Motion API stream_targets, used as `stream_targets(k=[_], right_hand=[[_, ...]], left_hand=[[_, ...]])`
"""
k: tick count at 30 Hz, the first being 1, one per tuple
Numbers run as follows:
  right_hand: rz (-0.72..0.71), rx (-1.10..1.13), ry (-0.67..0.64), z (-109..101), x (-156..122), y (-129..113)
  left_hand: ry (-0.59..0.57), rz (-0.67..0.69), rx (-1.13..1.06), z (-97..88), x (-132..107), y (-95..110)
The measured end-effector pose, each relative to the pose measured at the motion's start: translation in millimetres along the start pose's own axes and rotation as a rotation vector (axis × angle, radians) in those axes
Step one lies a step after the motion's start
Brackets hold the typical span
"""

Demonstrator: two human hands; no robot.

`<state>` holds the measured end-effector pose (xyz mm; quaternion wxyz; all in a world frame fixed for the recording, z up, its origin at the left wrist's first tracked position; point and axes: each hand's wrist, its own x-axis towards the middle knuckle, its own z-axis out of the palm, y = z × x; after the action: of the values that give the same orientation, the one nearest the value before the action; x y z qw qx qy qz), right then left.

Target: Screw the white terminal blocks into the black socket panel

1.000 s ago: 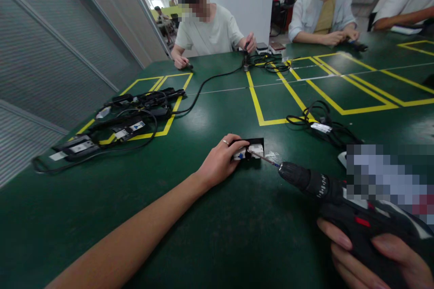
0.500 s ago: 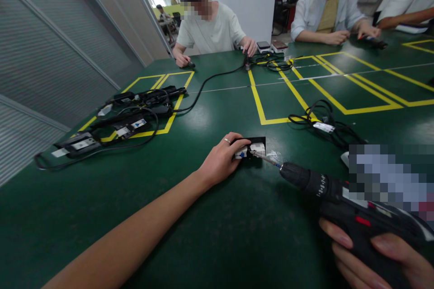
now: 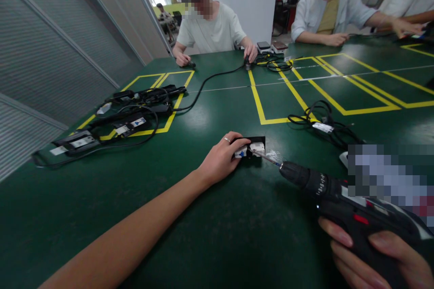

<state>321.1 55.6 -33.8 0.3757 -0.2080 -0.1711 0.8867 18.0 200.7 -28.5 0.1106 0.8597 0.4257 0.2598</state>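
My left hand (image 3: 220, 160), a ring on one finger, grips a small black part with white inserts (image 3: 252, 147) and pins it to the green table (image 3: 190, 216). My right hand (image 3: 369, 257) is wrapped round the handle of a black cordless screwdriver (image 3: 342, 198) at the lower right. The tool's thin bit (image 3: 266, 158) points left and its tip touches the white insert of the part. A small whitish scrap (image 3: 273, 155) lies just right of the part.
Black adapters with coiled cables (image 3: 122, 119) lie in a yellow-taped box at the left. Another cable bundle (image 3: 325, 124) sits right of centre. Across the table a person in a pale shirt (image 3: 213, 29) and a person in a white jacket (image 3: 325, 13) handle their own cables.
My hands and the screwdriver stay in place on the part. The person at the far right has stretched an arm out to the right.
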Motion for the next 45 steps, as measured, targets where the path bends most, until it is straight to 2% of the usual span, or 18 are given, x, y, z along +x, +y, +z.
stream_targets(k=[5, 11, 22, 37, 45], right_hand=[[0.013, 0.015, -0.008, 2, 0, 0], [-0.004, 0.013, 0.063, 8, -3, 1], [-0.04, 0.037, 0.093, 11, -1, 2], [-0.007, 0.028, 0.043, 8, -1, 0], [-0.026, 0.057, 0.072, 11, -3, 2]], left_hand=[[-0.01, -0.005, 0.001, -0.8, 0, 1], [-0.011, -0.012, 0.004, -0.1, 0, 1], [0.001, 0.004, -0.008, -0.7, 0, 1], [-0.008, -0.009, 0.018, -0.3, 0, 1], [-0.007, -0.011, 0.005, -0.7, 0, 1]])
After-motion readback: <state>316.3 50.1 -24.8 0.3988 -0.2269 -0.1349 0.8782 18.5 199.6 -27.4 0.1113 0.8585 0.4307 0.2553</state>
